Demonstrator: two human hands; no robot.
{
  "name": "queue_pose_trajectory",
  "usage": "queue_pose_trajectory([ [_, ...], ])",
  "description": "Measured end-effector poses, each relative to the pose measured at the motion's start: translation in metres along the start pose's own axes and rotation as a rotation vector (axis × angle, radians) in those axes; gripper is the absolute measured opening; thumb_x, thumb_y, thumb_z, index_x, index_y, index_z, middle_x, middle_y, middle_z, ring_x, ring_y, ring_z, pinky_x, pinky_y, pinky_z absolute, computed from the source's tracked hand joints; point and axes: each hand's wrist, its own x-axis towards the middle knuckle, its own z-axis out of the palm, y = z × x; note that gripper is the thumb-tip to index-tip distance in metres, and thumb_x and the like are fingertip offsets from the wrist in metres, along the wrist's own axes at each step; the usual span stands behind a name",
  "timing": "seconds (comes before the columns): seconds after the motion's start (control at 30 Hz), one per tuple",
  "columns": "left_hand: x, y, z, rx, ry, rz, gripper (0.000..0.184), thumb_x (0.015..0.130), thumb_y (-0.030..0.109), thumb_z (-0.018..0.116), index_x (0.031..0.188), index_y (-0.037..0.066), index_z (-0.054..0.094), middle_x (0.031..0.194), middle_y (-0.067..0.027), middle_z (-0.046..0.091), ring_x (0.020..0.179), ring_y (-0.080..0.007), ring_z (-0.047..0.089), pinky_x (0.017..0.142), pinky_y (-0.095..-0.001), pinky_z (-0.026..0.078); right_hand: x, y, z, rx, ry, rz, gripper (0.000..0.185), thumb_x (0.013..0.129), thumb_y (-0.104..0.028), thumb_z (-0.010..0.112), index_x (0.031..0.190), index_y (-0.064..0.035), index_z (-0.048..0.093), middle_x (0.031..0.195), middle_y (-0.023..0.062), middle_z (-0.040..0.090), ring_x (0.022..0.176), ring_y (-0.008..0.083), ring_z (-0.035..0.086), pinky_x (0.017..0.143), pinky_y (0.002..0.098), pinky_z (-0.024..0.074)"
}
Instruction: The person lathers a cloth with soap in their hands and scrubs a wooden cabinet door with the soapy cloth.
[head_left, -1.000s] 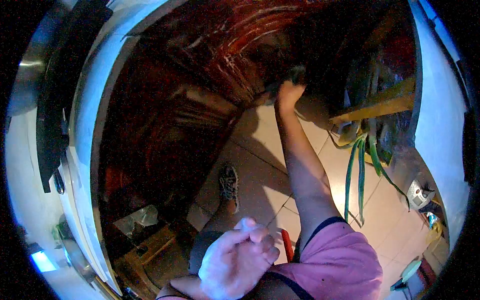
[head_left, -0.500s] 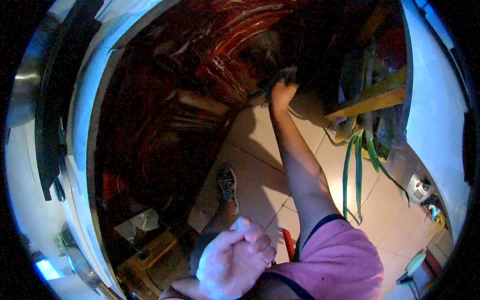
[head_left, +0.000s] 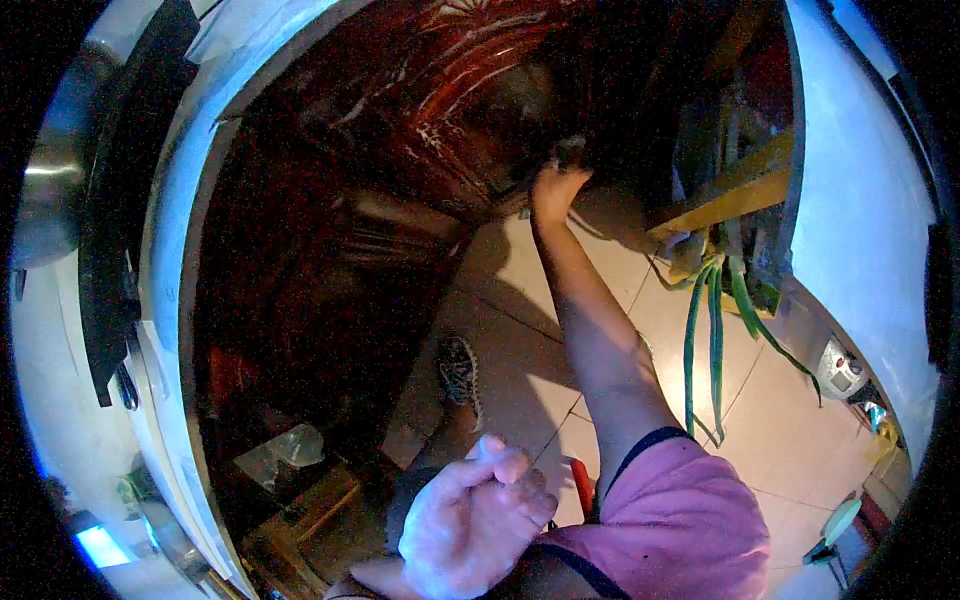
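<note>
My right hand [head_left: 560,190] reaches far forward at the end of my outstretched arm, low by the glossy dark red-brown panel [head_left: 470,130]. Its fingers are closed around a small dark thing [head_left: 568,153], too dim to name. Pale streaks shine on the panel near that hand. Close to the camera, at the bottom, my left hand [head_left: 475,520] has its palm turned up and its fingers curled in, with nothing visible inside. A pink sleeve [head_left: 680,520] covers my right upper arm.
Pale floor tiles [head_left: 620,280] lie below, where a shoe [head_left: 458,370] stands. Long green leaves [head_left: 715,340] hang beside a wooden rack [head_left: 735,200] on the right. A red stick-like object [head_left: 582,485] is near my body. A clear plastic piece [head_left: 298,445] sits lower left.
My right hand has shifted slightly left and down along the panel, still closed. The left hand keeps its curled shape. The view has moved slightly.
</note>
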Motion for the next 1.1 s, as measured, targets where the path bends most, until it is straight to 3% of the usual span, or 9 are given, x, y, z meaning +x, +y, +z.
queue_pose_trajectory([
  [0.13, 0.000, 0.000, 0.000, -0.045, -0.014, -0.029, 0.017, 0.090, 0.011, 0.042, 0.100, 0.010, 0.055, 0.077, -0.0013, 0.052, 0.071, -0.0141, 0.049, 0.069, -0.0313, 0.040, 0.035, -0.111, -0.044, 0.256, 0.118, -0.108, 0.041, 0.080, -0.004, 0.055, 0.119, 0.0034, 0.043, 0.121, 0.0227, 0.043, 0.109, 0.0369, 0.039, 0.098, 0.0430, 0.0270],
  [0.2, 0.000, -0.002, 0.000, -0.041, -0.004, -0.023, 0.017, 0.090, 0.011, 0.042, 0.100, 0.010, 0.056, 0.078, -0.0013, 0.052, 0.071, -0.0140, 0.049, 0.070, -0.0314, 0.040, 0.034, -0.147, -0.062, 0.336, 0.102, -0.311, 0.041, 0.079, -0.005, 0.057, 0.118, -0.0014, 0.046, 0.122, 0.0234, 0.042, 0.112, 0.0382, 0.037, 0.098, 0.0446, 0.0267],
  [0.43, 0.000, -0.001, -0.001, -0.016, -0.007, 0.002, 0.016, 0.089, 0.010, 0.043, 0.099, 0.010, 0.056, 0.079, -0.0014, 0.053, 0.069, -0.0136, 0.050, 0.070, -0.0310, 0.040, 0.040, -0.118, -0.064, 0.157, -0.013, -0.569, 0.044, 0.077, -0.001, 0.057, 0.119, -0.0045, 0.048, 0.123, 0.0223, 0.040, 0.112, 0.0383, 0.037, 0.095, 0.0437, 0.0336],
  [0.53, -0.001, -0.001, 0.000, -0.027, -0.009, 0.002, 0.015, 0.089, 0.010, 0.044, 0.098, 0.010, 0.056, 0.079, -0.0015, 0.053, 0.069, -0.0134, 0.050, 0.070, -0.0308, 0.041, 0.065, -0.120, -0.066, 0.018, 0.287, -0.511, 0.046, 0.074, 0.000, 0.060, 0.118, -0.0058, 0.051, 0.122, 0.0209, 0.040, 0.111, 0.0376, 0.039, 0.093, 0.0426, 0.0357],
  [0.63, 0.001, 0.000, -0.002, -0.023, -0.010, -0.010, 0.015, 0.089, 0.011, 0.044, 0.098, 0.010, 0.056, 0.080, -0.0015, 0.053, 0.070, -0.0133, 0.050, 0.071, -0.0309, 0.041, 0.052, -0.135, -0.060, 0.339, 0.294, -0.443, 0.050, 0.069, 0.001, 0.061, 0.118, -0.0080, 0.053, 0.121, 0.0196, 0.039, 0.108, 0.0372, 0.041, 0.093, 0.0429, 0.0351],
  [0.7, 0.002, 0.000, -0.002, -0.008, -0.019, -0.014, 0.016, 0.089, 0.011, 0.044, 0.098, 0.010, 0.057, 0.080, -0.0015, 0.053, 0.070, -0.0133, 0.050, 0.071, -0.0309, 0.041, 0.034, -0.149, -0.067, 0.166, 0.103, -0.521, 0.060, 0.063, 0.004, 0.060, 0.120, -0.0112, 0.053, 0.116, 0.0177, 0.043, 0.105, 0.0368, 0.043, 0.093, 0.0430, 0.0346],
  [0.87, 0.002, -0.002, -0.001, 0.007, -0.029, 0.001, 0.016, 0.090, 0.012, 0.043, 0.099, 0.010, 0.057, 0.080, -0.0012, 0.053, 0.070, -0.0132, 0.050, 0.071, -0.0309, 0.041, 0.025, -0.144, -0.075, 0.264, -0.382, -0.532, 0.065, 0.058, 0.006, 0.058, 0.119, -0.0154, 0.056, 0.109, 0.0151, 0.050, 0.104, 0.0367, 0.045, 0.093, 0.0414, 0.0365],
  [0.97, 0.000, 0.000, -0.002, -0.013, -0.039, -0.027, 0.017, 0.090, 0.012, 0.043, 0.099, 0.011, 0.057, 0.080, -0.0011, 0.053, 0.071, -0.0131, 0.050, 0.071, -0.0308, 0.041, 0.050, -0.134, -0.076, 0.297, 0.077, -0.585, 0.038, 0.076, 0.006, 0.056, 0.110, -0.0097, 0.058, 0.115, 0.0128, 0.045, 0.107, 0.0272, 0.047, 0.087, 0.0322, 0.0437],
  [1.1, 0.001, 0.000, -0.002, 0.030, -0.099, -0.046, 0.017, 0.090, 0.013, 0.043, 0.100, 0.011, 0.057, 0.080, -0.0007, 0.053, 0.070, -0.0129, 0.049, 0.071, -0.0304, 0.041, 0.062, -0.125, -0.066, 0.269, 0.229, -0.465, 0.045, 0.071, 0.008, 0.055, 0.112, -0.0092, 0.057, 0.118, 0.0147, 0.042, 0.107, 0.0313, 0.046, 0.089, 0.0363, 0.0421],
])
